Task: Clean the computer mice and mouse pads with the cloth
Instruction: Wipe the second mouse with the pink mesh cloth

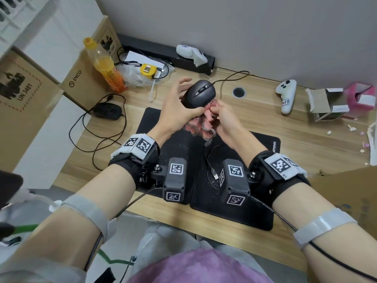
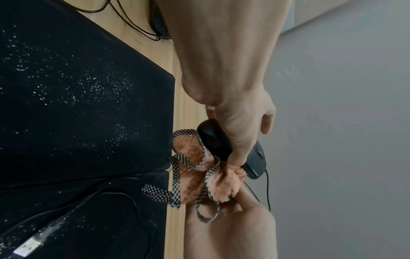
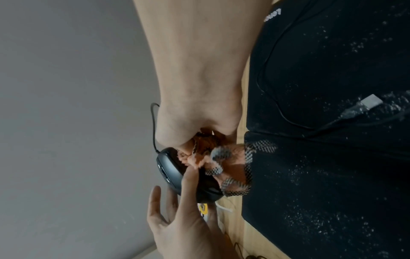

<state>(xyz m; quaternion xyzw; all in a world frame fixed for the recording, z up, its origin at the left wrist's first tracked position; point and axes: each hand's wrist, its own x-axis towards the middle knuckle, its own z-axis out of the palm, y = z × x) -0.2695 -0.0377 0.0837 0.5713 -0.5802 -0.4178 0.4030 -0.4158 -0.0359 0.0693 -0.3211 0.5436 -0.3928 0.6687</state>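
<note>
both mouse pads (image 1: 179, 148) lie dusty below. left hand (image 1: 179, 107) grips mouse (image 1: 199, 94) lifted above the pads; right hand (image 1: 224, 117) pinches bunched cloth (image 1: 201, 124) against its side. advice: rotate mouse, wipe seams firmly.

We see bare desk (image 1: 259, 111) open to the right of the raised hands, out to the white controller (image 1: 285, 94). On the left, a second mouse (image 1: 107, 111) and its looping cable (image 1: 81, 129) block the way; a bottle (image 1: 106, 66) stands far left.

Black mouse (image 1: 199, 93); pink cloth (image 1: 201, 124), black-and-white checked edging.
</note>
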